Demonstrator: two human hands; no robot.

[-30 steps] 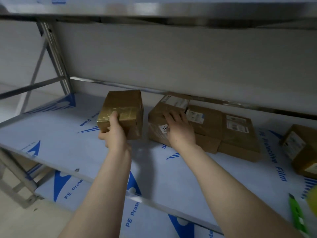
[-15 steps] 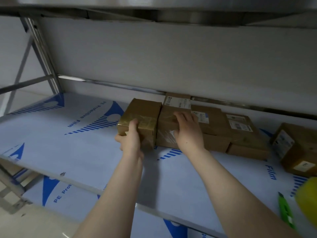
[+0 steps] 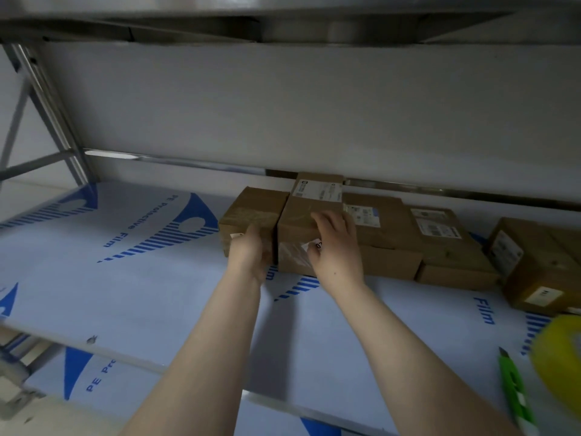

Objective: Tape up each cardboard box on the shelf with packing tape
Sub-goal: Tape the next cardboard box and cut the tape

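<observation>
A small taped cardboard box (image 3: pixel 251 212) stands on the shelf (image 3: pixel 125 278), pressed against the left side of a longer box (image 3: pixel 301 212). My left hand (image 3: pixel 248 256) holds the small box at its front face. My right hand (image 3: pixel 338 247) lies flat on the longer box's top and front edge, fingers spread. More brown boxes (image 3: pixel 440 243) with white labels line up to the right along the back rail. A yellow roll of packing tape (image 3: pixel 559 357) lies at the right edge, partly cut off by the frame.
A green utility knife (image 3: pixel 515 401) lies near the front edge on the right. Another box (image 3: pixel 540 265) stands far right. The shelf is covered in blue-printed protective film. An upper shelf (image 3: pixel 283 23) hangs close overhead. A metal upright (image 3: pixel 50 114) stands at the left.
My left hand slid the small taped box rightwards until it touches the longer box. My right hand stayed on the longer box. The view shifted left, bringing the tape roll further in.
</observation>
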